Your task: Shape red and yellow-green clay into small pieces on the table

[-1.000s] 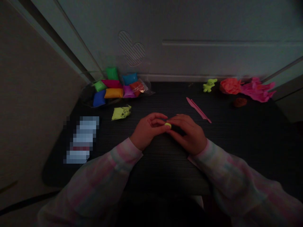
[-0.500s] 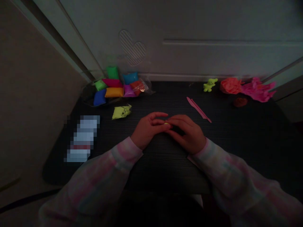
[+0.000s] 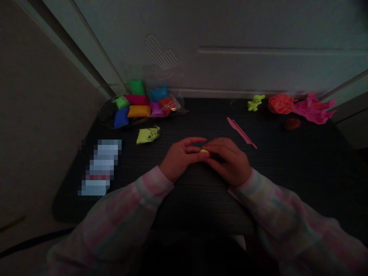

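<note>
**Both hands pinching a small yellow clay piece, mid-tabletop**

Dim shot, left to right; dark ribbed tabletop [image 3: 287, 184] carries everything; blurred-out patch [image 3: 100, 168] near the left edge, contents unreadable; back-left corner: cluster of clay packets [image 3: 139, 104] in green, blue, orange, pink, purple, red, partly in clear wrap; just in front of them an opened yellow packet [image 3: 147, 135], lying flat and apart from the cluster.

Centre: left hand [image 3: 179, 158] and right hand [image 3: 228, 161] meet fingertip to fingertip; small yellow clay piece [image 3: 204, 151] sits between them, clamped by fingers of both hands, low over the tabletop; can't tell whether it touches the surface; only a sliver of it shows; both sleeves are pastel striped.

Right of the hands: pink plastic knife [image 3: 240, 132] lying diagonally, near but not touching the right hand; back edge: small yellow-green clay figure [image 3: 254, 103], then an orange clay lump [image 3: 280, 104], then crumpled pink wrapper [image 3: 314, 109] at far right; a small dark-red blob [image 3: 292, 123] lies in front of the orange lump.
</note>
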Demonstrator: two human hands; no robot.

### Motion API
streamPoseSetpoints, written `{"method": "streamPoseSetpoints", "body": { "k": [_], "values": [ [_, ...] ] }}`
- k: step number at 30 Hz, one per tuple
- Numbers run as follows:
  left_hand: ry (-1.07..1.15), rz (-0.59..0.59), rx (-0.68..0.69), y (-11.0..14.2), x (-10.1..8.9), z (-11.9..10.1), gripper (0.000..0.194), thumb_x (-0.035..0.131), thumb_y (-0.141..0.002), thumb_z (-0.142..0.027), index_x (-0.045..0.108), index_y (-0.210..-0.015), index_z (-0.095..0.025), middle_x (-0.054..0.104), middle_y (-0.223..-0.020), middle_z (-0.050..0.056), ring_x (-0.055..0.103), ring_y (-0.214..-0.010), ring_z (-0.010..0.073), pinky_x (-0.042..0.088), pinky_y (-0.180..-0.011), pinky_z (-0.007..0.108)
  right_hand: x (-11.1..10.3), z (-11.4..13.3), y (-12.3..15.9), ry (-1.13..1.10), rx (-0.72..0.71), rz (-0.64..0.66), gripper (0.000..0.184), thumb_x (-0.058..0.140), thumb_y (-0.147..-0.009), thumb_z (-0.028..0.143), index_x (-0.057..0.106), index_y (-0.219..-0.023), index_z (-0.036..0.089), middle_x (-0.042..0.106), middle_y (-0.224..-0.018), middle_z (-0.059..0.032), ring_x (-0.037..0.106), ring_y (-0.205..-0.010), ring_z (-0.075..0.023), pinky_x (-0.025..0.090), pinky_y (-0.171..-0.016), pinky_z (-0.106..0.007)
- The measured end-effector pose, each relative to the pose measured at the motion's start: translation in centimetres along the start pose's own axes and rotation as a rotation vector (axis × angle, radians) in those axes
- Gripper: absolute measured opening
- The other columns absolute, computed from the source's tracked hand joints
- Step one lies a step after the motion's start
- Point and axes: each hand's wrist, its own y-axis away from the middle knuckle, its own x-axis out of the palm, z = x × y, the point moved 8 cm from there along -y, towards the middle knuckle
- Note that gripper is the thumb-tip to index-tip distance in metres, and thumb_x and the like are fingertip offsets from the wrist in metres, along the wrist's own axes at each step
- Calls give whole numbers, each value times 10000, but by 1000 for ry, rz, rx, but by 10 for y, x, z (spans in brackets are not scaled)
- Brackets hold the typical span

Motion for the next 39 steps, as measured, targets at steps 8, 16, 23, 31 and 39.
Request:
{"method": "streamPoseSetpoints", "body": {
  "k": [8, 16, 23, 31, 39],
  "values": [
    [-8, 32, -60, -1, 1, 5, 436, 697, -528, -160, 559, -941, -175, 642, -654, -29, 587, -627, 100, 428, -661, 248, 1, 2, 0, 51, -31, 24, 166, 543, -729, 242, 564, -888, 198, 646, -834, -38, 579, -811, -161, 424, -800, -372],
    [0, 55, -74, -2, 0, 8, 422, 695, -534, -159, 557, -933, -177, 639, -675, -28, 585, -634, 93, 428, -698, 265, 2, 4, 0, 19, -49, 25, 115, 537, -732, 203, 569, -843, 202, 651, -796, -20, 584, -778, -152, 436, -781, -360],
    [1, 70, -32, -3, 2, 5, 435, 681, -555, -145, 539, -966, -176, 636, -710, -23, 590, -682, 97, 419, -726, 266, 3, -2, 0, 4, 44, 54, 166, 542, -724, 219, 551, -889, 200, 630, -835, -43, 572, -798, -162, 469, -702, -322],
    [-29, 78, -20, -2, 4, 1, 457, 666, -574, -139, 502, -1000, -163, 636, -691, -16, 592, -662, 95, 428, -701, 253, 3, -4, 2, -5, 51, 52, 167, 549, -715, 208, 539, -881, 187, 618, -820, -52, 571, -784, -160, 477, -685, -314],
    [-59, 82, -13, -2, 3, 0, 437, 660, -582, -138, 501, -989, -165, 632, -685, -21, 590, -679, 104, 424, -728, 273, 5, -3, 1, -9, 46, 74, 170, 539, -724, 205, 539, -894, 196, 617, -816, -46, 569, -772, -154, 476, -677, -308]
  ]
}}
